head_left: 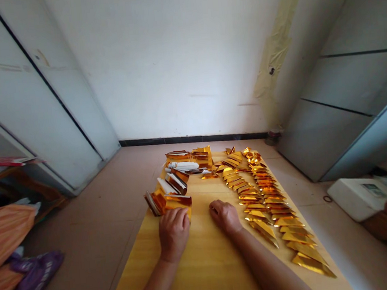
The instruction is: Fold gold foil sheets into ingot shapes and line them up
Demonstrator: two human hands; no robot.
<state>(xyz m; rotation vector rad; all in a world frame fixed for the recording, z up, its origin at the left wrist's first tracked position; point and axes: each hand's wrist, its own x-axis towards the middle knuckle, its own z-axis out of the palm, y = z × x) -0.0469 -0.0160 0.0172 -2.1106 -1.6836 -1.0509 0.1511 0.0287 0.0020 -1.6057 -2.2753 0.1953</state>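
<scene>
My left hand [175, 233] is closed at the near edge of a gold foil paper sheet [179, 202], its fingers bent over the sheet's corner. The fingertips are partly hidden behind the knuckles. To the right, my right hand [225, 216] rests on the wooden table [212, 266] with its fingers curled in, and nothing shows between them. Small stacks of gold foil paper [157, 202] stand folded beyond my left hand. Right of my right hand lie overlapping rows of folded gold paper pieces [272, 221], pointed at their ends.
A white bundle [183, 166] lies among the foil stacks at the table's far end. On the floor are a white box [359, 197] to the right and orange and purple bags [13, 267] to the left. Grey cabinets [348, 80] and a white wall [172, 65] surround the table.
</scene>
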